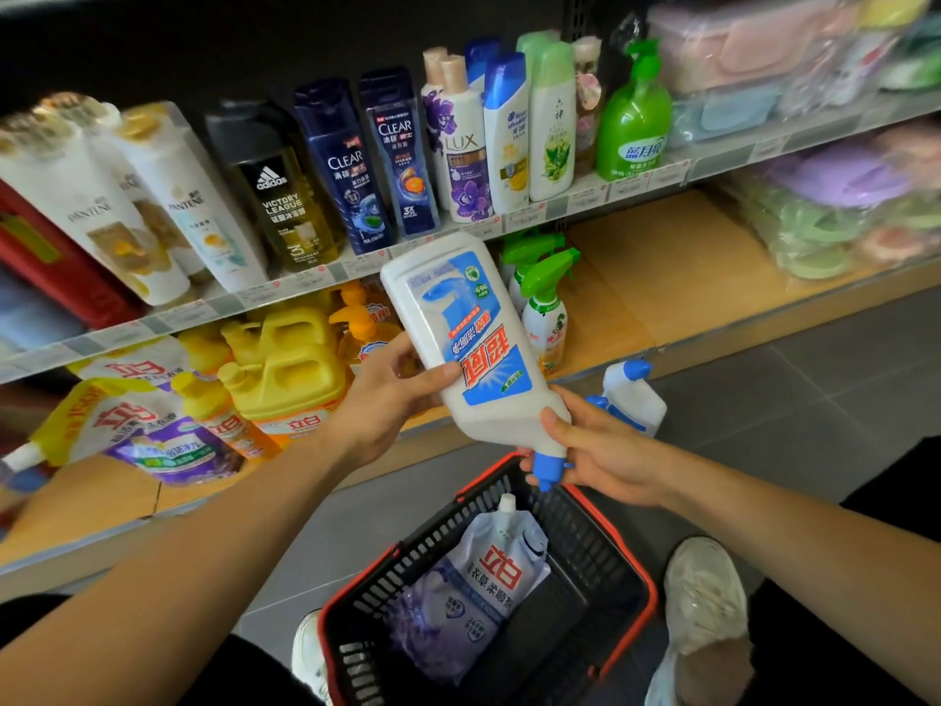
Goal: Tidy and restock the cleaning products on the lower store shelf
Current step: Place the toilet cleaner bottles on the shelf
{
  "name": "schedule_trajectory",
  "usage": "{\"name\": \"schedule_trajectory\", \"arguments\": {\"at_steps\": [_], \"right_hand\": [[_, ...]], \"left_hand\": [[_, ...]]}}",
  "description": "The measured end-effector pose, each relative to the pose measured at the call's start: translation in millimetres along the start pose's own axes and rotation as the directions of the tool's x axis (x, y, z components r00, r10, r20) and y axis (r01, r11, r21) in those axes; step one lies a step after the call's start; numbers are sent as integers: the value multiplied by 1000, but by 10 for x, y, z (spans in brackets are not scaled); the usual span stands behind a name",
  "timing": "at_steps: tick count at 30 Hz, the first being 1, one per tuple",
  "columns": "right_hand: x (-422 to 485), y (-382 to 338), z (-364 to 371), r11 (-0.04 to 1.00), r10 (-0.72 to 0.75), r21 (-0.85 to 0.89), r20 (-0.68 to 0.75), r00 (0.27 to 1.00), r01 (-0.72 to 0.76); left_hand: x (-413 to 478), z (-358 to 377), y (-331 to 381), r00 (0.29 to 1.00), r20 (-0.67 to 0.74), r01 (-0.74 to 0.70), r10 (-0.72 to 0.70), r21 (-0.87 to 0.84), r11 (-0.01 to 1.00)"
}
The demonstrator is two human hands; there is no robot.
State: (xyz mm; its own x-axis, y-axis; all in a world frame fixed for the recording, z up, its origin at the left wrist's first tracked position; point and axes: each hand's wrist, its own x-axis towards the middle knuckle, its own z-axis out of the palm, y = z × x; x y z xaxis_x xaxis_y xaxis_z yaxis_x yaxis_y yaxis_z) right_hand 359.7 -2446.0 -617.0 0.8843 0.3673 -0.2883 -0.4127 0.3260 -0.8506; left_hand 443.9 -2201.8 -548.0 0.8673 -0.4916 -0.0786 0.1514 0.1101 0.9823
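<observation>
Gripping an upside-down white plastic cleaner bottle (473, 343), left hand (392, 400) wraps its body; right hand (596, 445) pinches below, beside its blue cap (549, 468).

Lower shelf (662, 277) bears yellow jugs (290, 369); spray bottles (545, 318).

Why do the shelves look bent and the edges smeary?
Head view: the wide-angle lens bows the grey shelf rail; edges blur, as on the pastel plastic-wrapped packs; the white plastic bottle with a blue label, in the left hand and right hand, is sharp.
</observation>
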Motion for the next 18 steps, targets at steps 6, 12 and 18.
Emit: {"name": "schedule_trajectory", "arguments": {"at_steps": [6,12,18], "right_hand": [[-256,-236,-37,956,-169,-272,-209,963,109],[-572,-744,-298,815,-285,-567,-221,933,115],[-570,-1375,-570,628,-330,-778,-272,904,-5]], "left_hand": [[80,156,-137,993,-87,80,-79,11,997],[259,325,-352,973,-58,231,-224,179,956],[543,416,-531,984,-57,174,-166,441,880]]}}
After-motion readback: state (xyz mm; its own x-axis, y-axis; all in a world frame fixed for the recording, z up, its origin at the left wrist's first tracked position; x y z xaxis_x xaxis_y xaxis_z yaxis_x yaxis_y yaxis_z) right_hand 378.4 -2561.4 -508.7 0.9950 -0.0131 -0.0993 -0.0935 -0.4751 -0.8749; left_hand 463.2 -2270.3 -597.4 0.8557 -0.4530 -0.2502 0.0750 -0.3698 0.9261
